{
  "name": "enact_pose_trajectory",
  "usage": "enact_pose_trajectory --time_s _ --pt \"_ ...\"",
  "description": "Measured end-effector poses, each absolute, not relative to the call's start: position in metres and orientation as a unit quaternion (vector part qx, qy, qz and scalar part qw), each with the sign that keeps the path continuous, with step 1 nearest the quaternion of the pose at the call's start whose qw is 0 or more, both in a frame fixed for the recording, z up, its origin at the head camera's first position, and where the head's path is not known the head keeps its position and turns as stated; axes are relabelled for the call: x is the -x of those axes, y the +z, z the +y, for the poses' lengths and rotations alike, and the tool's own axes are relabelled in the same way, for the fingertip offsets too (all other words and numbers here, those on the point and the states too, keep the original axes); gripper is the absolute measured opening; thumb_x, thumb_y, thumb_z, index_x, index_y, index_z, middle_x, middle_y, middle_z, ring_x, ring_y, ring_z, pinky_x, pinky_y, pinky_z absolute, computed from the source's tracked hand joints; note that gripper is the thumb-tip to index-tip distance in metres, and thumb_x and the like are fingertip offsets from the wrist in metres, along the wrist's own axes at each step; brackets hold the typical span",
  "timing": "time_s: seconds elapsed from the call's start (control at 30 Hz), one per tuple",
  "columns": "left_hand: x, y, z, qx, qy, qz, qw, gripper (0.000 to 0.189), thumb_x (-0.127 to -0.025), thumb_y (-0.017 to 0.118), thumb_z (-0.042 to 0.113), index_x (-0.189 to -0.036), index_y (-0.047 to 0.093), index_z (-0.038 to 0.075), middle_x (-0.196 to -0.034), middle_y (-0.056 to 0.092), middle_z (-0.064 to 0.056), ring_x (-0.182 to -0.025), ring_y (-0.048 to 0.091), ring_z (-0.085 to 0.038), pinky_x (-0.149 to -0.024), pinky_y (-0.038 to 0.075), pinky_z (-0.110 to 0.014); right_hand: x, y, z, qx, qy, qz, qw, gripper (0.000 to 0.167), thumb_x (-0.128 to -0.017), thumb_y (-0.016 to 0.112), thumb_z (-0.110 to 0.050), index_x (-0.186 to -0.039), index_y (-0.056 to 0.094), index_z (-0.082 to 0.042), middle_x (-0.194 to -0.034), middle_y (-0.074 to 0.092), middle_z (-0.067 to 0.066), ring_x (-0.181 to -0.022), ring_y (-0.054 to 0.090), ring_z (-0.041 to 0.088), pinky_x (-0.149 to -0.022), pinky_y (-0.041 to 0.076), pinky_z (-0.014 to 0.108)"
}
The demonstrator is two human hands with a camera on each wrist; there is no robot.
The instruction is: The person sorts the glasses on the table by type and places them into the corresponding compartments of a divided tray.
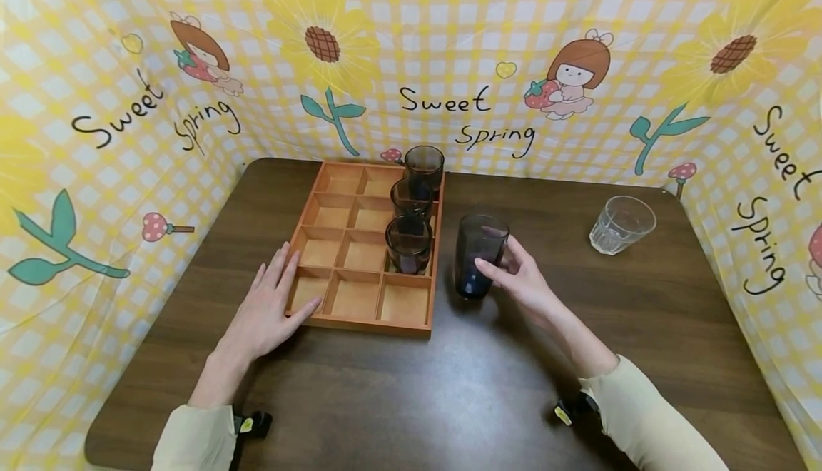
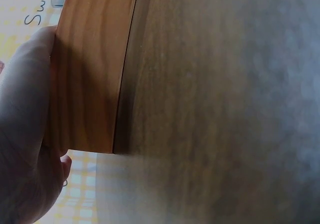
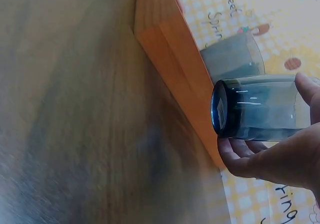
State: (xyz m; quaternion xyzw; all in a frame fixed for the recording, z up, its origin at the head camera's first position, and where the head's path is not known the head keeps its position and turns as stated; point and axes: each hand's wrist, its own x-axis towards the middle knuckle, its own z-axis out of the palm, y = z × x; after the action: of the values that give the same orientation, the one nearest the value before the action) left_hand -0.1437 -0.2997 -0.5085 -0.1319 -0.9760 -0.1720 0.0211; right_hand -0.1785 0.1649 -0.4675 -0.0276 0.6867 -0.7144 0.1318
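Table (image 1: 359, 399): one, dark wood grain. Sleeves (image 1: 195, 435): pale, reaching in over its near edge.

Left hand (image 1: 263, 310): fingers straight and slightly apart along the outer left side of the tray, thumb over its near left corner.

Tray (image 1: 366, 326): orange-brown wood, three compartments across and four deep; nearer the table's left edge than its right, running back to the far edge.

Right hand (image 1: 526, 285): thumb and fingers clamped on a dark tumbler.

Dark tumbler (image 1: 478, 260): upright, raised off the table just beside the tray's right side.

Dark glasses (image 1: 409, 246): three, standing in the tray's right column, second, third and farthest compartments from the near edge.

Clear glass (image 1: 619, 228): faceted, standing toward the table's far right corner.

Cloth (image 1: 449, 28): yellow check, lettered "Sweet Spring", beyond the far edge.
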Motion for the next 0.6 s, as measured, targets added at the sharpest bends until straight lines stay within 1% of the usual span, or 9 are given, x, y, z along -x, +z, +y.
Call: enact_pose_trajectory --time_s 0.1,0.17,0.4,0.6 --pt "0.144 -0.508 -0.300 0.131 -0.170 -0.976 0.019 0.100 -0.107 0.063 0.057 -0.177 0.015 0.004 -0.185 0.011 -0.025 -0.171 0.016 -0.045 -0.139 0.015 -0.066 0.172 -0.467 0.163 0.044 -0.712 0.687 0.137 0.064 -0.106 0.068 -0.006 -0.165 0.046 -0.017 -0.129 0.071 -0.001 -0.114 0.072 0.006 -0.093 0.062 0.025" --pt "0.144 -0.508 -0.300 0.130 -0.170 -0.977 0.017 0.100 -0.107 0.063 0.057 -0.177 0.015 0.004 -0.185 0.010 -0.025 -0.172 0.015 -0.045 -0.139 0.015 -0.065 0.169 -0.466 0.161 0.056 -0.709 0.689 0.139 0.066 -0.106 0.068 -0.005 -0.167 0.044 -0.014 -0.129 0.072 0.002 -0.114 0.073 0.006 -0.095 0.062 0.025" --pt "0.144 -0.507 -0.300 0.128 -0.171 -0.977 0.013 0.100 -0.107 0.062 0.058 -0.177 0.015 0.003 -0.185 0.008 -0.023 -0.172 0.014 -0.045 -0.139 0.015 -0.066 0.161 -0.466 0.153 0.087 -0.707 0.687 0.147 0.069 -0.105 0.070 -0.002 -0.167 0.042 -0.010 -0.126 0.074 -0.002 -0.113 0.074 0.007 -0.097 0.061 0.024" --pt "0.144 -0.507 -0.300 0.127 -0.167 -0.978 0.012 0.100 -0.107 0.062 0.058 -0.177 0.014 0.003 -0.185 0.010 -0.024 -0.172 0.015 -0.045 -0.138 0.015 -0.066 0.156 -0.465 0.148 0.091 -0.703 0.687 0.161 0.069 -0.106 0.070 -0.005 -0.168 0.041 -0.011 -0.127 0.073 0.001 -0.114 0.073 0.008 -0.097 0.060 0.024"
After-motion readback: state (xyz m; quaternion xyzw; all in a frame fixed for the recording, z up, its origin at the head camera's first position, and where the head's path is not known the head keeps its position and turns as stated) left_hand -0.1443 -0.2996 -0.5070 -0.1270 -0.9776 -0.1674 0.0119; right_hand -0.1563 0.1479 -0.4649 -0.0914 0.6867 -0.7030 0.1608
